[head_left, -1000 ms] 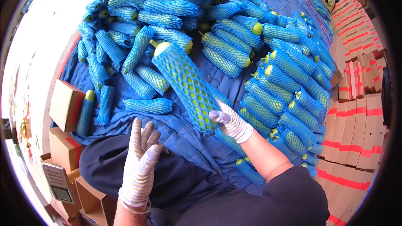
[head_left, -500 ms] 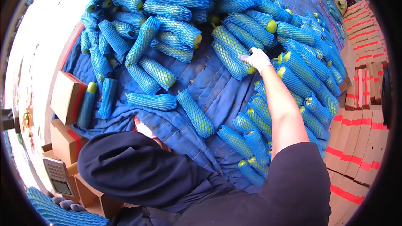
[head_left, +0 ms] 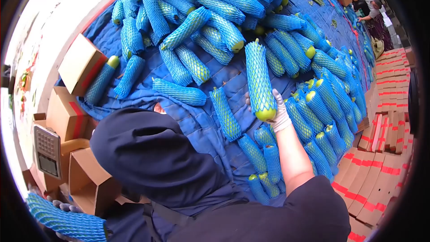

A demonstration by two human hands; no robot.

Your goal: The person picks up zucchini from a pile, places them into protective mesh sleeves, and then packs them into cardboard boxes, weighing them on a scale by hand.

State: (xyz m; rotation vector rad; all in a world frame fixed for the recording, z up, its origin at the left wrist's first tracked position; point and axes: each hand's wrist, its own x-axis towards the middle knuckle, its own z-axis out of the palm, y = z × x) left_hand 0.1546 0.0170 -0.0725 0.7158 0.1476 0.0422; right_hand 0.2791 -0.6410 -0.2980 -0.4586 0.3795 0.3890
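My right hand, in a white glove with grey fingers, is wrapped round a long green gourd in a blue foam net. That gourd is raised above the pile, its pale green end towards me. At the lower left, the grey gloved fingers of my left hand curl round another netted gourd; much of this hand is hidden behind it. Several netted gourds lie in rows beside my right forearm. A single gourd rests on the blue quilt left of my right hand.
A large heap of netted gourds covers the far side. Cardboard boxes and a scale with a keypad stand at the left. Taped cartons line the right. A dark hood blocks the lower middle. People are far right.
My right hand has closed round a gourd, lifted it off the pile and drawn it nearer. The gourd in my left hand shows more fully. The view has shifted, bringing distant people into sight.
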